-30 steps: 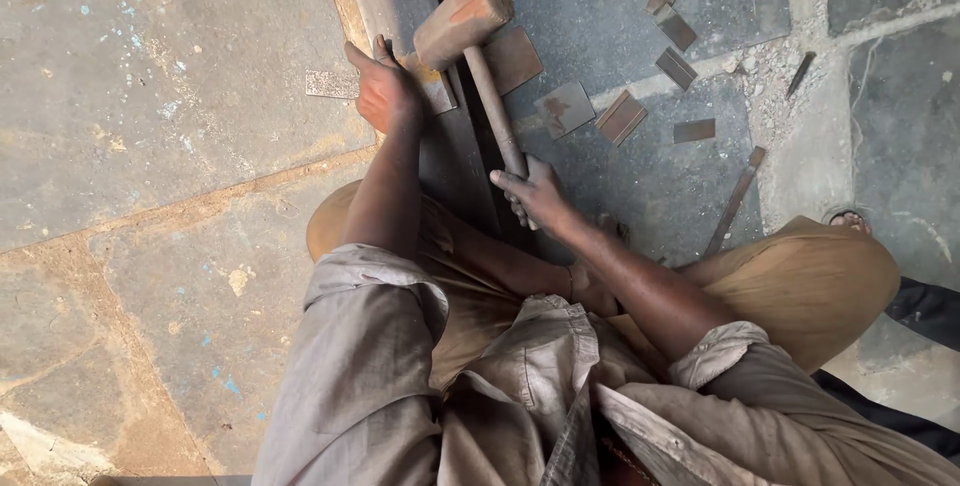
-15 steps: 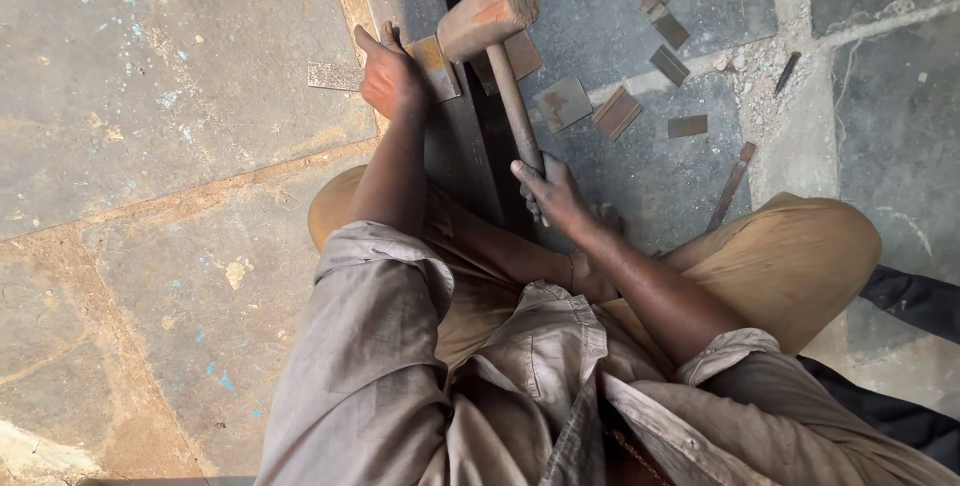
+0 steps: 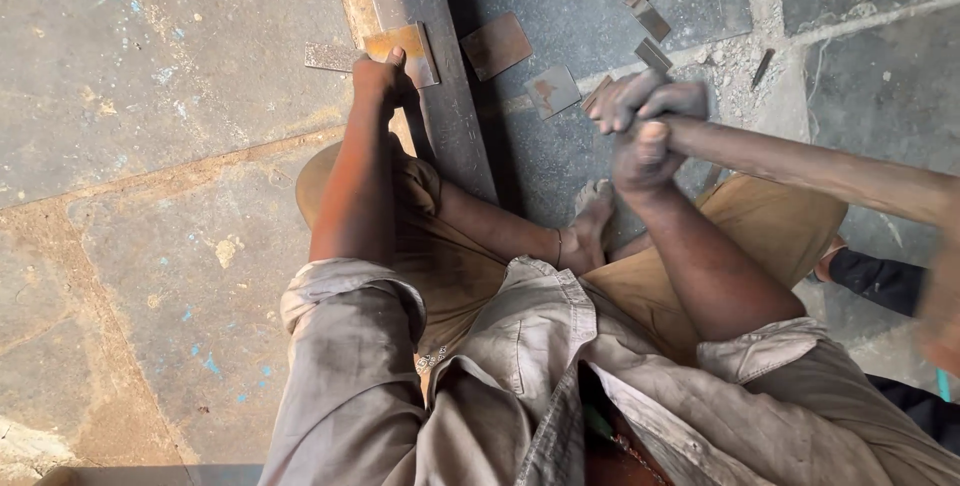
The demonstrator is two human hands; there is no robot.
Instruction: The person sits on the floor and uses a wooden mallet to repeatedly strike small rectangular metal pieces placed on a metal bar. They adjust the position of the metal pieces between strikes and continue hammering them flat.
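My left hand [image 3: 378,79] reaches forward and presses down on a small rusty metal plate [image 3: 405,48] that lies on a long steel bar [image 3: 430,66]. My right hand [image 3: 645,126] is shut around the wooden handle of a mallet [image 3: 810,171]. The handle runs off to the right and is raised; the mallet head is blurred at the right edge. I sit on the stone floor in tan trousers, with a bare foot [image 3: 592,214] beside the bar.
Several small rusty metal plates [image 3: 497,45] lie scattered on the dark stone floor right of the bar, and one thin plate [image 3: 333,56] lies to its left. A dark shoe [image 3: 868,276] shows at the right.
The mallet head was over the plate on the bar; now my right hand has swung it up and away to the right. My left hand stays on the plate.
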